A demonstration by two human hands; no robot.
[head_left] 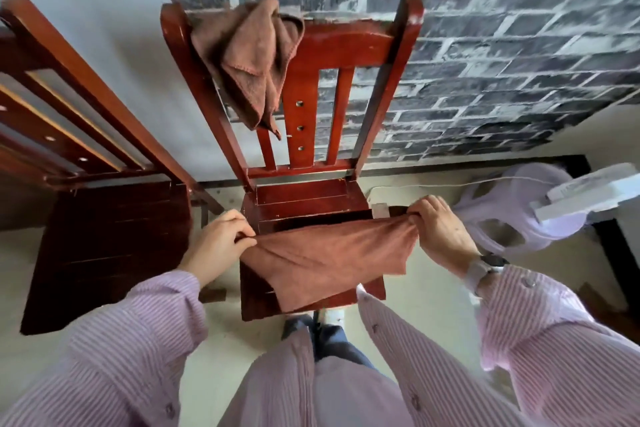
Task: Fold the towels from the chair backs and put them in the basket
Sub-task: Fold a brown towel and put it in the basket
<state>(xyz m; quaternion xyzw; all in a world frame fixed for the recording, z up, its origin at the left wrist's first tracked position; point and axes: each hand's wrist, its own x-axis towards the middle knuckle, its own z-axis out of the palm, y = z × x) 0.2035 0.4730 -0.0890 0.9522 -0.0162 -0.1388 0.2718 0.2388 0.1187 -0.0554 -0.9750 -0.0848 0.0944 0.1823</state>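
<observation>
Left hand point(221, 239) pinching one top corner of brown towel point(322, 260), right hand point(440, 229) gripping the other, cloth stretched between and hanging over seat of red wooden chair point(346, 42). Second brown towel point(249, 59) crumpled over that chair's top rail. Lavender basket point(512, 218) on floor at right.

I take the middle chair point(304, 156) as landmark. One towel point(249, 59) is draped over the left part of its backrest. A second towel point(322, 256) is stretched above its seat, left hand point(221, 246) pinching the left corner, right hand point(440, 232) the right corner. Another chair point(90, 184) stands left of it, a wall point(485, 45) behind, a fan point(540, 208) to its right
</observation>
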